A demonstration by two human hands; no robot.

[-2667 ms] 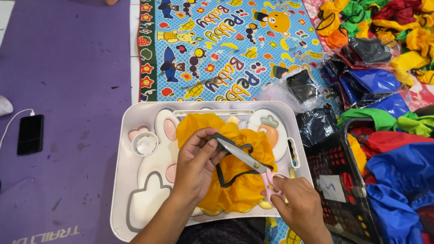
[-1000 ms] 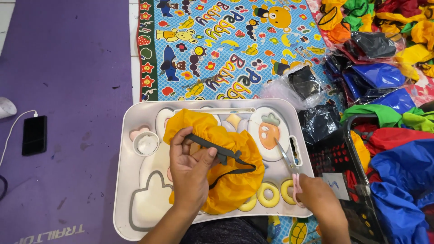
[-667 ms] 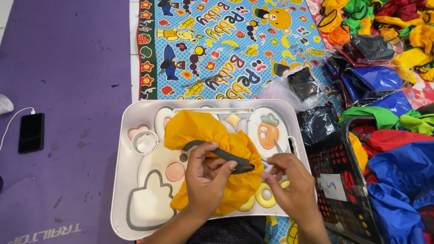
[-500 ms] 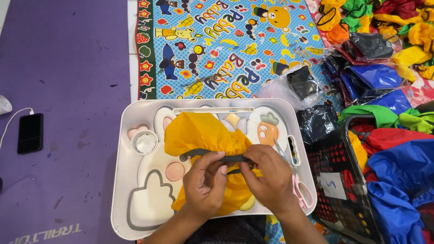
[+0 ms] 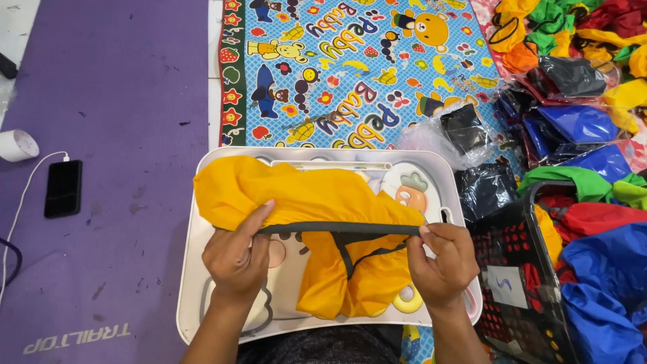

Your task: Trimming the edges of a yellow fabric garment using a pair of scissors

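While the white tray (image 5: pixel 202 317) sits in front of the person, both hands hold a yellow cloth cover (image 5: pixel 303 199) just above it. The left hand (image 5: pixel 236 259) pinches the dark stretchy band (image 5: pixel 337 228) at the cover's edge near the left side of the tray. The right hand (image 5: pixel 441 259) pinches the same band near the right side of the tray. Between the two hands the band is pulled into a straight line. The rest of the yellow cover hangs down over the middle of the tray, and a loop of dark band dangles there too. A painted carrot (image 5: pixel 411 195) peeks out on the tray near its far right corner. Right of the tray stands a black basket (image 5: pixel 512 263) with blue, red and green cloth in it. Left of the tray, on the purple mat (image 5: pixel 114 135), lies a black phone (image 5: pixel 63 188) with a white cord. Near it is something small, white and round, maybe a roll of tape (image 5: pixel 17 145).
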